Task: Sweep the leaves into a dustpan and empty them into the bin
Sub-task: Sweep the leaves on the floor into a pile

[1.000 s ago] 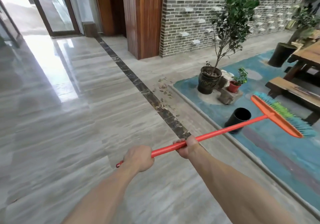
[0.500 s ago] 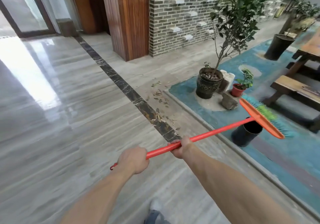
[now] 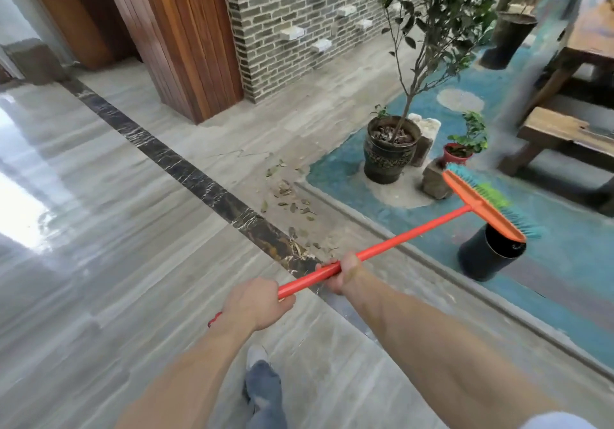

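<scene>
the left hand is gripping the near end of the orange broom, its fingers curled tight round the handle, and the right hand is gripping the same handle just beyond, fingers wrapped over it. past the right hand's fingers the dry leaves are lying scattered on the grey tiled floor beside a dark marble strip. farther right, the broom head is hanging in the air over a black bin that is standing on the blue mat.

Grey brick wall; marble floor
</scene>
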